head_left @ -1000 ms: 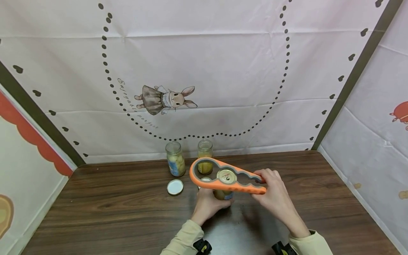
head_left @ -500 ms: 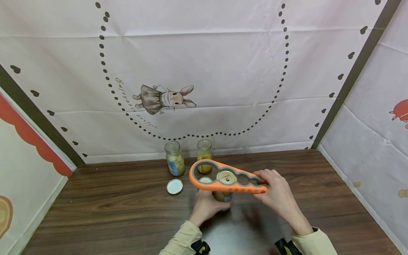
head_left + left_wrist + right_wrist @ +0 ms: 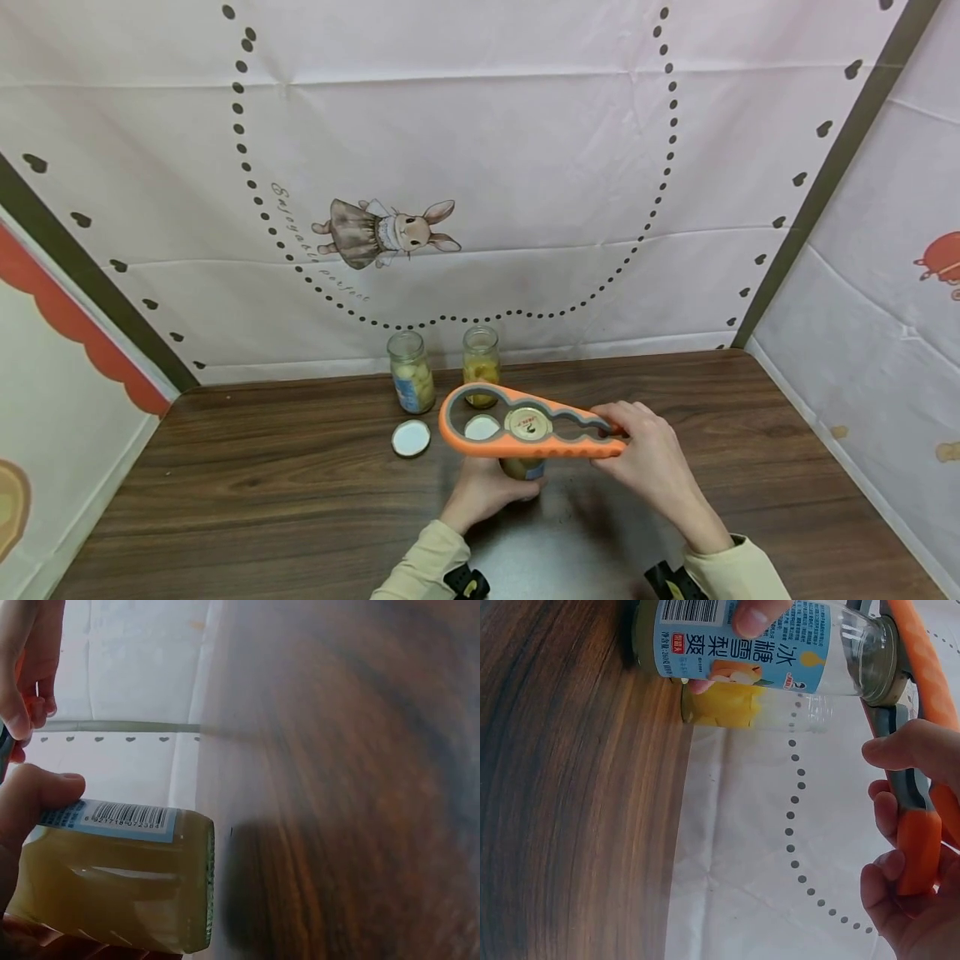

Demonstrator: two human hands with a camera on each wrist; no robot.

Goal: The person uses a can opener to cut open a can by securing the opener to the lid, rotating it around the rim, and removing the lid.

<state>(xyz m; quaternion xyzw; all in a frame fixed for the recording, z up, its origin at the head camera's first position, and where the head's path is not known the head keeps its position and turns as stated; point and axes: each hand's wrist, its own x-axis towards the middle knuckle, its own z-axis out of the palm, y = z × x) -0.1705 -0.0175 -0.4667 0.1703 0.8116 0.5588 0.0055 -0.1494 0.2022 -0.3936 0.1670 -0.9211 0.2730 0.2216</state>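
My left hand (image 3: 483, 490) wraps round a glass jar (image 3: 127, 885) of pale yellow content, fingers on one side and thumb on its blue label. The jar's gold lid (image 3: 528, 423) sits in a scalloped opening of an orange and grey jar opener (image 3: 540, 448). My right hand (image 3: 654, 454) holds the opener by its two handle ends, which stand a little apart. In the right wrist view, the opener's grey inner edges (image 3: 904, 656) lie right at the lid's rim. The jar's base is close over the table in the left wrist view.
Two lidless glass jars, one with pale pieces (image 3: 412, 375) and one with yellow pieces (image 3: 481, 358), stand at the table's back edge. A white-lined lid (image 3: 411, 438) lies before them; another lid (image 3: 482, 427) shows through the opener's loop. A printed cloth wall (image 3: 525, 208) rises behind.
The opener and the lid in it have shifted slightly left, and the opener's loop end has come nearer to me. The loose lid behind it now shows whole through the loop. Both grips stay the same.
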